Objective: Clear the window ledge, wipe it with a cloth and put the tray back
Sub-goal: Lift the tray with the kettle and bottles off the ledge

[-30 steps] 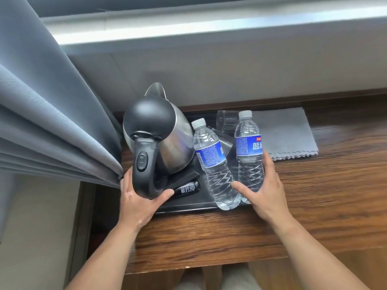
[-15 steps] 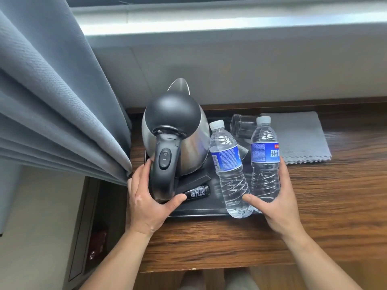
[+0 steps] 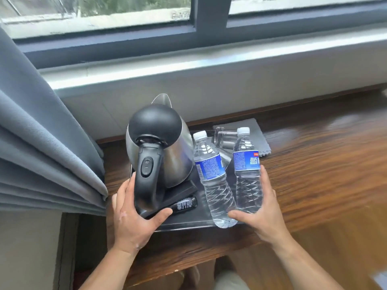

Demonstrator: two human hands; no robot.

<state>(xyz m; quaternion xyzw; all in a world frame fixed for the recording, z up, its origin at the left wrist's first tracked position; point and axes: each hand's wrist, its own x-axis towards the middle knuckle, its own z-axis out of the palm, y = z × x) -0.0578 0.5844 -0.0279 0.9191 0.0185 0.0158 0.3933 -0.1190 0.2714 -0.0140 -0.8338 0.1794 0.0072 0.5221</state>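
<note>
Tray (image 3: 188,221), black, sits on wooden ledge (image 3: 314,174) at frame centre, gripped at both ends. Left hand (image 3: 134,218) clamps lower-left edge, thumb on top beside kettle (image 3: 159,147) handle. Right hand (image 3: 261,212) clasps lower-right edge, fingers against one bottle (image 3: 247,170); second bottle (image 3: 213,178) just left of it. Grey cloth (image 3: 256,132) lies behind tray, partly hidden. Curtain (image 3: 41,143) hangs at left.

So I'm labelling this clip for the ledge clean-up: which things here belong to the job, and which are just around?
Part of the job:
- black tray, gripped at both ends by left hand and right hand
- kettle, two water bottles and glass on it
- grey cloth
- wooden ledge

Just around:
- curtain
- window
</note>
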